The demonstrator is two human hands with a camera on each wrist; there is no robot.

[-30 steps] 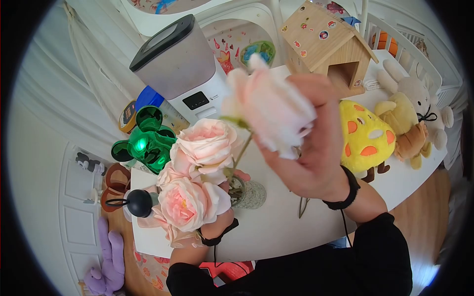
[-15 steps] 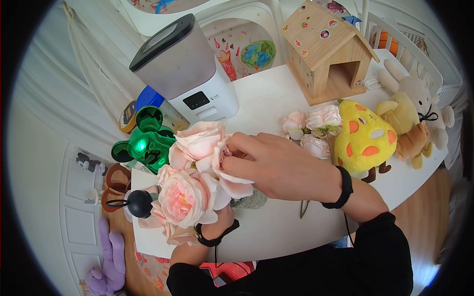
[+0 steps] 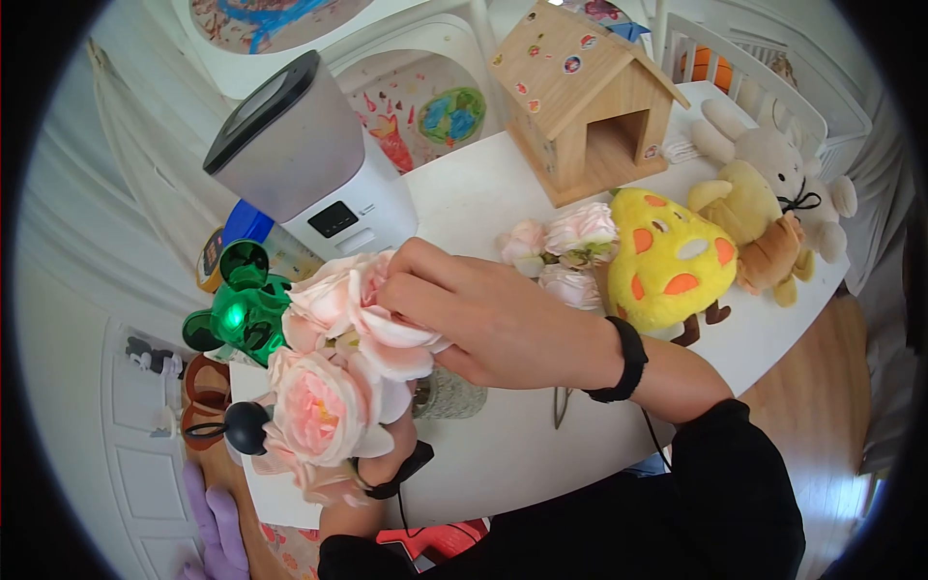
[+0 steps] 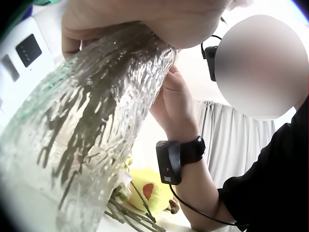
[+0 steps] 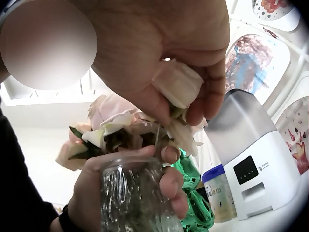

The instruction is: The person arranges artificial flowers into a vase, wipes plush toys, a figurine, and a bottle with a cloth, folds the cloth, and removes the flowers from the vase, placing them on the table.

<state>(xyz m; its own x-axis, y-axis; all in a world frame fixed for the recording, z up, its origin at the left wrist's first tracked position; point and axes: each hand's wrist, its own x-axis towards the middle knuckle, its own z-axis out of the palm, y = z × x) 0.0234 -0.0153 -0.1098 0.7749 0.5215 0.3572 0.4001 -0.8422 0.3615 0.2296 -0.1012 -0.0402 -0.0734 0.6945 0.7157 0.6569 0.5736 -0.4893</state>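
My right hand (image 3: 493, 329) pinches a pale pink rose (image 5: 178, 84) by its bloom, thumb on one side and fingers on the other. Its stem runs down to the mouth of a ribbed clear glass vase (image 5: 137, 198). Around the vase's neck, just under the rim, my left hand (image 5: 89, 186) is curled; the blooms mostly cover it in the head view. Several open pink roses (image 3: 319, 411) lean out of the vase to the left. Stems show dark through the glass in the left wrist view.
More pink roses (image 3: 580, 227) lie on the white table (image 3: 474, 188) beside a yellow plush toy (image 3: 667, 261). Behind stand a wooden house (image 3: 580, 106) and a white dispenser (image 3: 362, 208). A shiny green figure (image 3: 246, 309) and black ball-shaped object (image 3: 246, 427) are at left.
My right hand has brought the rose down and left from near the camera to the vase's mouth, among the other blooms. The head view has shifted rightward. My left hand stays at the vase.
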